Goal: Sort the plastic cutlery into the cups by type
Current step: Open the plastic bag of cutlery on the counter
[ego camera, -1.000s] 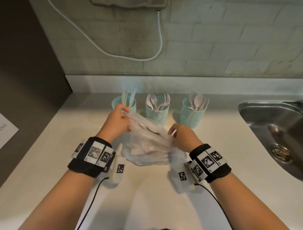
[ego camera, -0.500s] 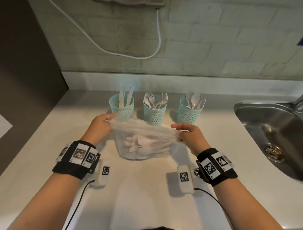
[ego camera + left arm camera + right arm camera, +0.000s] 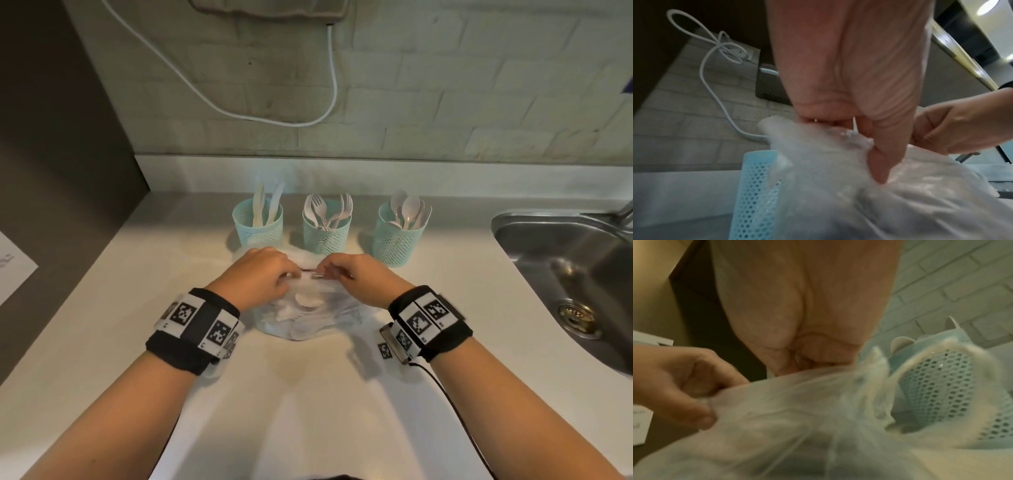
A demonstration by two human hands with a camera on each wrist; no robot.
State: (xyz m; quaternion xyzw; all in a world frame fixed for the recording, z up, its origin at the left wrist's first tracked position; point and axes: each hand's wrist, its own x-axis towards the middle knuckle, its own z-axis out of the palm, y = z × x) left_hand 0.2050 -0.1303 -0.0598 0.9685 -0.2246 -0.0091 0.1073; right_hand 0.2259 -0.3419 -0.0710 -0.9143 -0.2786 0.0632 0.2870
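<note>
A clear plastic bag (image 3: 308, 317) of white plastic cutlery sits on the white counter (image 3: 308, 394). Both hands pinch its top edge close together: my left hand (image 3: 263, 274) on the left, my right hand (image 3: 356, 275) on the right. The left wrist view shows my left hand (image 3: 869, 141) gripping the bag (image 3: 900, 203). In the right wrist view my right hand (image 3: 807, 360) holds the bag (image 3: 787, 426) rim. Behind stand three teal mesh cups: knives cup (image 3: 257, 222), forks cup (image 3: 327, 224), spoons cup (image 3: 400, 233).
A steel sink (image 3: 575, 274) lies at the right. A white cable (image 3: 274, 116) hangs on the brick wall behind. A dark panel (image 3: 51, 154) borders the counter's left, with white paper (image 3: 13, 263) on it.
My hands, spread wide on the bag's mouth half a second ago, have come together at its middle. The bag sits lower and flatter on the counter.
</note>
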